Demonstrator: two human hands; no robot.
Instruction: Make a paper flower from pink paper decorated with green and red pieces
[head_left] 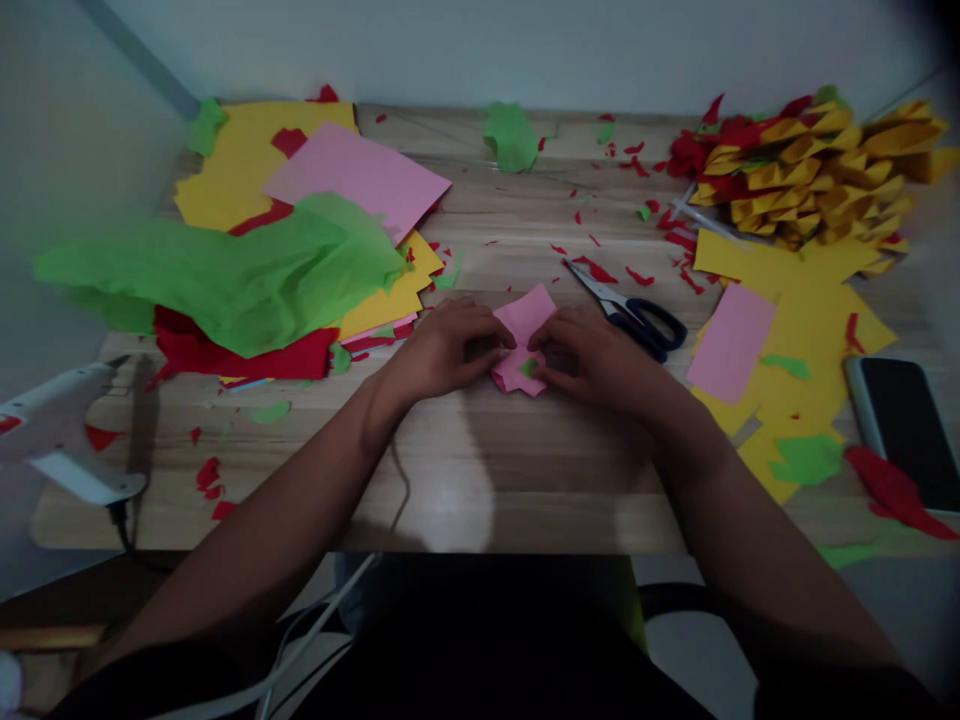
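Note:
A small piece of pink paper [534, 312], creased and pinched narrow at its middle, is held between both my hands near the middle of the table. My left hand [457, 345] grips its left side with thumb and fingers. On the other side my right hand [581, 352] pinches it, and a bit of green [529, 368] shows on the paper by the fingertips. Scissors [628, 305] with dark handles lie just beyond my right hand, blades pointing up and left.
Green crepe paper [225, 270], a pink sheet [360, 180] and red paper [240, 345] are heaped at left. A glue gun [67, 430] stands at the left edge. Yellow folded paper pieces [817, 180], yellow sheets [810, 310], a pink strip [731, 340] and a phone [907, 425] lie at right.

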